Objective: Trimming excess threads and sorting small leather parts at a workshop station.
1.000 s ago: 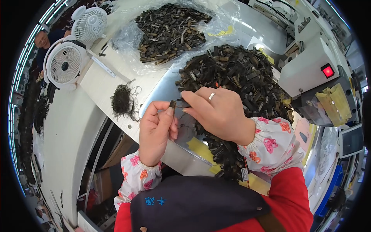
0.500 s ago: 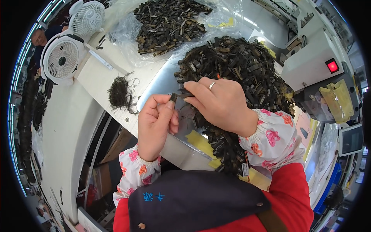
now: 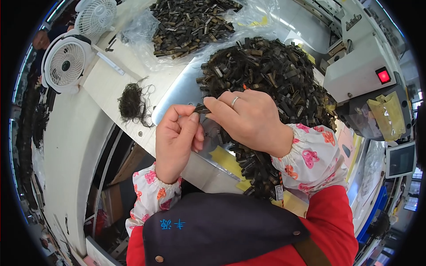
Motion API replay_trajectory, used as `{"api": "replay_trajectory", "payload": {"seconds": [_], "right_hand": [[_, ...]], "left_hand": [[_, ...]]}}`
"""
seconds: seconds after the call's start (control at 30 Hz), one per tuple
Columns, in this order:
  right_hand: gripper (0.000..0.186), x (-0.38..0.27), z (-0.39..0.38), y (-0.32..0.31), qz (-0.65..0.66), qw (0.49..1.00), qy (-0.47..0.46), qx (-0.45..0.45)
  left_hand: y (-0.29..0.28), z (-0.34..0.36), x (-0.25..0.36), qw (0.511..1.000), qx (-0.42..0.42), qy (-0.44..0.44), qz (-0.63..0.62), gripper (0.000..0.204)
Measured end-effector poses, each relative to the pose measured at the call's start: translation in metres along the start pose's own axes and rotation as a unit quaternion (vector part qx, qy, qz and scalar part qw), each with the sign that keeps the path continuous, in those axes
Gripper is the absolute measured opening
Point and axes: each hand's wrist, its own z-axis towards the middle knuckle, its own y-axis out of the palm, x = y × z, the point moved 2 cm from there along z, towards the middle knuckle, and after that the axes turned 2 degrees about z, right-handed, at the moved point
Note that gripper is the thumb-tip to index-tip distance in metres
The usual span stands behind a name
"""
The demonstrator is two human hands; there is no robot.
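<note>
My left hand pinches a small dark clip-like piece between thumb and forefinger, its other fingers curled. My right hand, a ring on it, is closed on a thin dark tool whose tip meets that piece; most of the tool is hidden by my fingers. Beside and under my right hand lies a big pile of small dark pieces tangled with dark strands, spread over a metal plate and down toward my apron. A loose dark tangle of strands sits on the pale worktop to the left.
A second pile lies on clear plastic at the back. Two white fans stand left, with another person behind. A machine with a red switch, taped yellow paper and a screen are at right.
My two hands have drawn a little closer at the fingertips, and the tool now overlaps the small piece more. The whole view has shifted slightly, with the surroundings higher and further left.
</note>
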Motion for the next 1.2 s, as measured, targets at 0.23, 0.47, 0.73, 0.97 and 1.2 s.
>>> {"api": "replay_trajectory", "payload": {"seconds": [0.23,0.47,0.73,0.97,1.2], "right_hand": [[0.025,0.002,0.001,-0.001,0.099,0.993,0.068,0.009],[0.024,0.019,0.003,0.001,0.355,0.926,0.121,-0.049],[0.021,0.016,0.0,0.004,0.298,0.925,0.231,-0.038],[0.03,0.003,0.001,0.0,0.012,1.0,0.026,-0.004],[0.025,0.006,0.0,0.005,-0.015,1.0,0.001,0.02]], "left_hand": [[-0.002,-0.002,-0.003,1.0,-0.014,-0.008,0.017,0.008],[-0.01,0.006,-0.003,0.953,-0.168,-0.174,-0.182,0.011],[0.0,0.001,-0.008,0.995,-0.048,-0.023,0.089,0.018],[-0.004,0.004,0.001,0.998,0.001,-0.05,-0.04,0.019],[-0.002,0.009,-0.001,0.998,0.014,-0.049,-0.023,0.017]]}}
